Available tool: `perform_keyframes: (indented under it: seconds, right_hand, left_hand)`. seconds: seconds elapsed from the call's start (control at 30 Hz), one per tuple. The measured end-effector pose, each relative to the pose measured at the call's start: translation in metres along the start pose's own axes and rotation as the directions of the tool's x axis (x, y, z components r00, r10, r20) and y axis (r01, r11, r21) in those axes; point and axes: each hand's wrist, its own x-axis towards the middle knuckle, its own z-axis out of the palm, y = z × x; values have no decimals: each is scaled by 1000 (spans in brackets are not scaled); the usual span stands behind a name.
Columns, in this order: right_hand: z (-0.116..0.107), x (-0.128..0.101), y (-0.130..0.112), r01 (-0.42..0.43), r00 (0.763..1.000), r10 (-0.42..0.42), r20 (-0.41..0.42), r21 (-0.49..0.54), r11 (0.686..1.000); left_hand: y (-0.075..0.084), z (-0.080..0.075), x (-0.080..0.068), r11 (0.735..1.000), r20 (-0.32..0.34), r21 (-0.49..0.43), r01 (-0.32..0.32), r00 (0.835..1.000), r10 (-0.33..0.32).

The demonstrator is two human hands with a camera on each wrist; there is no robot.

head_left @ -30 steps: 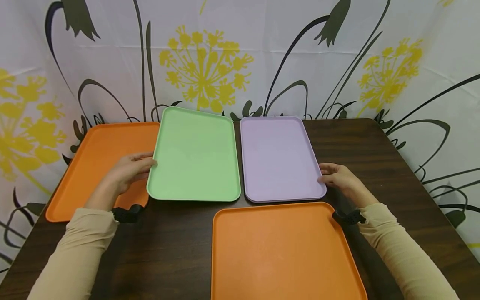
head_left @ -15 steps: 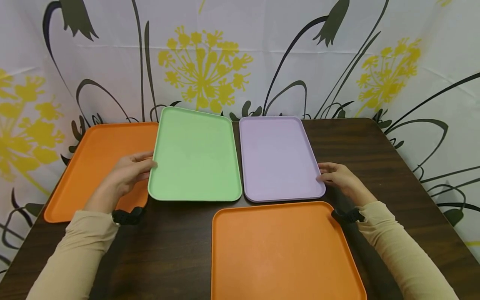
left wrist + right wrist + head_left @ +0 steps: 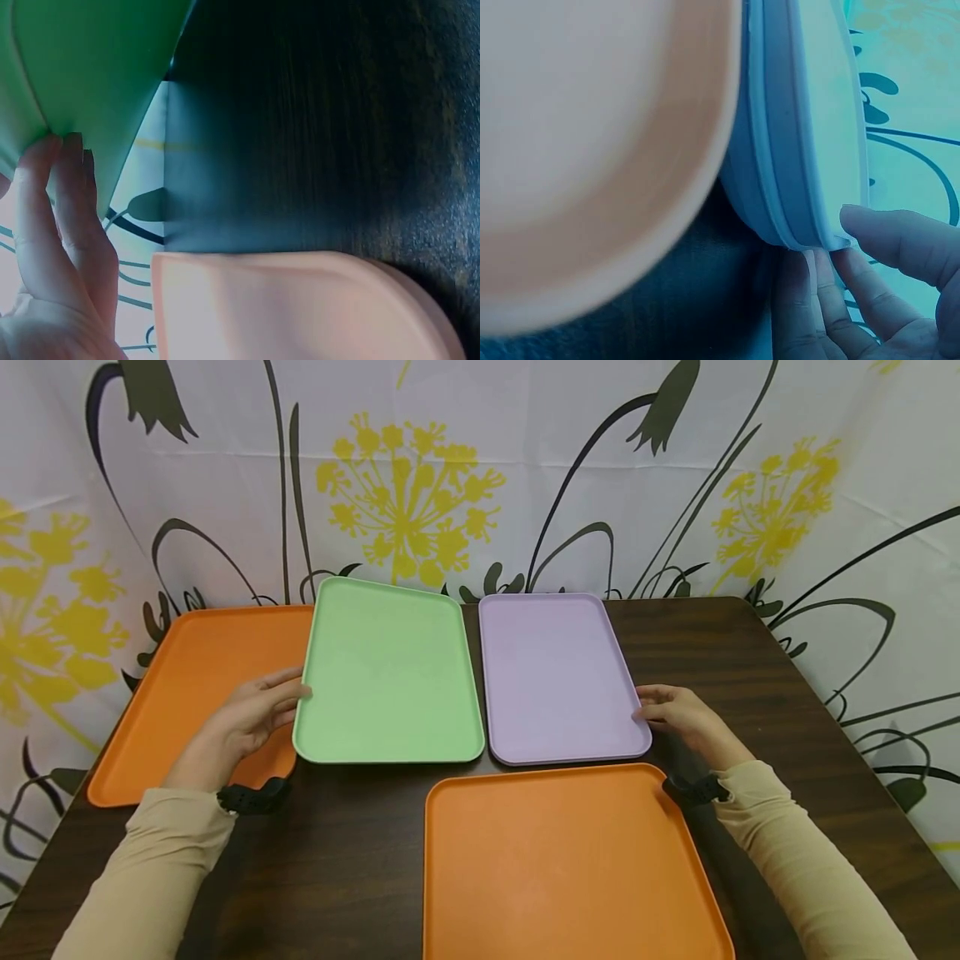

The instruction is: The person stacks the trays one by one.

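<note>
A green tray [image 3: 390, 668] lies left of a lilac tray [image 3: 558, 672] on a dark wooden table [image 3: 750, 652]. My left hand [image 3: 294, 695] grips the green tray's left rim, thumb on top. In the left wrist view its fingers [image 3: 64, 195] sit under the green tray [image 3: 82, 67], which is raised on that side and overlaps the orange tray [image 3: 187, 668] at the left. My right hand [image 3: 647, 706] pinches the lilac tray's right rim. The right wrist view shows the thumb [image 3: 900, 232] over the lilac tray's [image 3: 795, 150] edge and the fingers below it.
A second orange tray [image 3: 562, 860] lies close in front of me, just behind the lilac one. A flower-print curtain [image 3: 405, 485] hangs right behind the table. Bare tabletop shows at the right and at the near left.
The green tray has shifted slightly to the left and turned a little under my left hand. The right hand and the lilac tray have stayed where they were.
</note>
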Motion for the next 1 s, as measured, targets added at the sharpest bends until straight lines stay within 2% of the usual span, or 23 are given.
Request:
perform_keyframes:
  seconds: [0.3, 0.4, 0.53, 0.77, 1.0]
  right_hand:
    - [-3, 2, -4, 15, 1000, -14, -8, 52, 999]
    - [-4, 3, -9, 8, 1000, -7, -16, 43, 999]
    - [-6, 4, -16, -4, 998, 4, -55, 8, 1000]
    - [-10, 5, -37, 37, 991, -32, -129, 34, 999]
    - [1, 10, -69, 79, 988, -72, -136, 42, 996]
  left_hand:
    - [-1, 2, -1, 999, -4, 26, -32, 999, 32]
    - [-3, 2, -2, 999, -16, 31, -29, 999, 30]
    - [-4, 1, -2, 999, -17, -8, -37, 999, 37]
    - [-2, 2, -3, 994, 15, -73, -78, 997, 79]
    - [-2, 8, -3, 992, 25, -76, -102, 994, 104]
